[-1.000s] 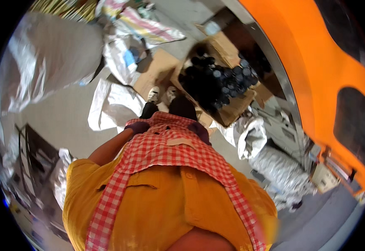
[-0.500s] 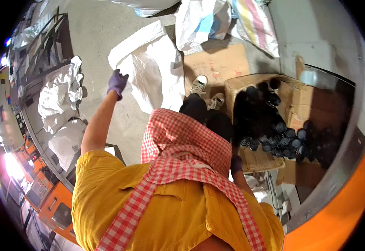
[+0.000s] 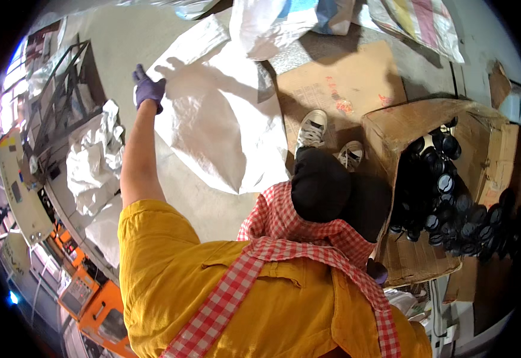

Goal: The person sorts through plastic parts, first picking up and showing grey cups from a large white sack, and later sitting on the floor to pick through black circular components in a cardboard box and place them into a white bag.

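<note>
My left hand (image 3: 149,89), in a purple glove, reaches out with fingers apart and nothing held, over the near-left edge of a large white woven sack (image 3: 201,119) lying on the floor. My right hand (image 3: 377,271), also gloved, shows only partly beside my apron, by the lower corner of a worn cardboard box (image 3: 418,271); its fingers are hidden. That box holds several round black plastic pieces (image 3: 445,182). A flat cardboard sheet (image 3: 347,77) lies under my sneakers (image 3: 311,132), and my dark-trousered knees are bent.
Further sacks (image 3: 418,27) lie at the far edge. Metal frames (image 3: 63,77) and crumpled white sacks (image 3: 93,164) are at left, with orange machinery (image 3: 102,319) behind them. A grey wall or panel (image 3: 493,36) borders the right, with more cardboard beside the box.
My left hand has moved from my waist out to the white sack. My body has turned and bent lower, bringing the sack and box nearer. My right hand remains mostly hidden low beside the box.
</note>
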A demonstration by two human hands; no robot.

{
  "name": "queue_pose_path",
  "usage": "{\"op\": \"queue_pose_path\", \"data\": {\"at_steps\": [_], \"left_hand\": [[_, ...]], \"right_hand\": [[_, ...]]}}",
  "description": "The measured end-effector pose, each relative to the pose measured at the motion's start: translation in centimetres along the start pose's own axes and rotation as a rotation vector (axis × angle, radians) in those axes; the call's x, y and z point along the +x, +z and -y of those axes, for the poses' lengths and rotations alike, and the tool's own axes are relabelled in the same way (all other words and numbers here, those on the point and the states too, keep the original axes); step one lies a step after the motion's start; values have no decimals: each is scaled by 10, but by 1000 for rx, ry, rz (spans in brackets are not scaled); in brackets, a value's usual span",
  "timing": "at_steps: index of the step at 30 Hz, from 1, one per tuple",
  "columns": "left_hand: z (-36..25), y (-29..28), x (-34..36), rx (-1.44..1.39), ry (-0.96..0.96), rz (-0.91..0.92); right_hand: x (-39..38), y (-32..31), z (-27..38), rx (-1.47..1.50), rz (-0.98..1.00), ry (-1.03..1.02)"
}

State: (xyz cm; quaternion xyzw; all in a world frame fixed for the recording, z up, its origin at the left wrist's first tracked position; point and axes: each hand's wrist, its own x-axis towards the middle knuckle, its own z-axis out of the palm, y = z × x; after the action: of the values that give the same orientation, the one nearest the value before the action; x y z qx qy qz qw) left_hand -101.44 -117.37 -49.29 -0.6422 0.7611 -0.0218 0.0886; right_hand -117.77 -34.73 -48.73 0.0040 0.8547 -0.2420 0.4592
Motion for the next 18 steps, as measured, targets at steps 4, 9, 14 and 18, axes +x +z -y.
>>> {"op": "queue_pose_path", "data": {"at_steps": [4,9,14,18], "left_hand": [[-1,3,4,-93,-113,112],[12,-3,-8,-339,-284,528],[32,8,-13,-36,4,182],[-18,-22,-80,51,-470,-127]], "right_hand": [[-5,1,59,-10,-81,171],[-3,1,28,154,-60,196],[-3,4,40,185,-75,184],[-6,12,41,188,-135,232]]}}
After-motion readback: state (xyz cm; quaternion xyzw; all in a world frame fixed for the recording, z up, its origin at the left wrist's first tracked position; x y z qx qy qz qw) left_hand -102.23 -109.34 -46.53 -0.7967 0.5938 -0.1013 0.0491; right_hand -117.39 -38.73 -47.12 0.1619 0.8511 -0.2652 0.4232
